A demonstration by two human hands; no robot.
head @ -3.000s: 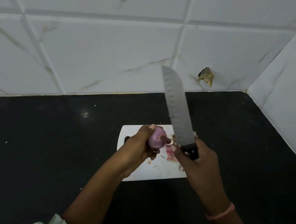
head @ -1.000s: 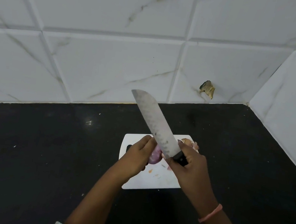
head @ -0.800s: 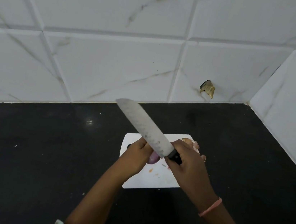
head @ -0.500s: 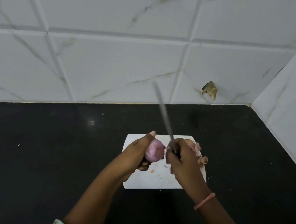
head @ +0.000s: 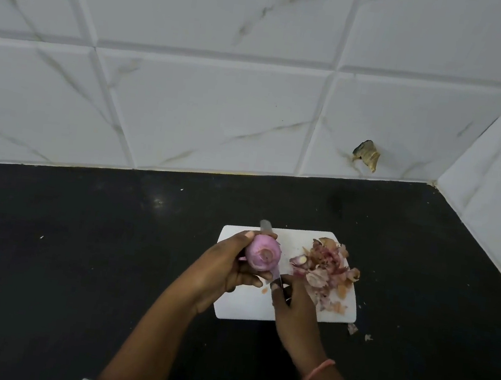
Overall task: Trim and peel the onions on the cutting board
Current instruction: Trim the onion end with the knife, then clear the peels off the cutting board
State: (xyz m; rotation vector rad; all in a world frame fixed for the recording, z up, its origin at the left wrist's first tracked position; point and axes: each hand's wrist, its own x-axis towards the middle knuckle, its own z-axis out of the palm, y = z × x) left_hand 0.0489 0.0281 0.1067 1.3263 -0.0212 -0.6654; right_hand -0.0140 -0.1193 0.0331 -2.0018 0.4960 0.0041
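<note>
One black table (head: 74,262) carries a white cutting board (head: 246,307) with a peel heap (head: 325,266). Left hand (head: 219,275) fingers curl around the onion (head: 265,252) above the board; right hand (head: 294,310) fingers grip the knife (head: 266,226).

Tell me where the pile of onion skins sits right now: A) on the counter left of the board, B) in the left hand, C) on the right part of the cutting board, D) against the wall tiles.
C: the onion skins lie heaped on the right part of the white cutting board.
</note>
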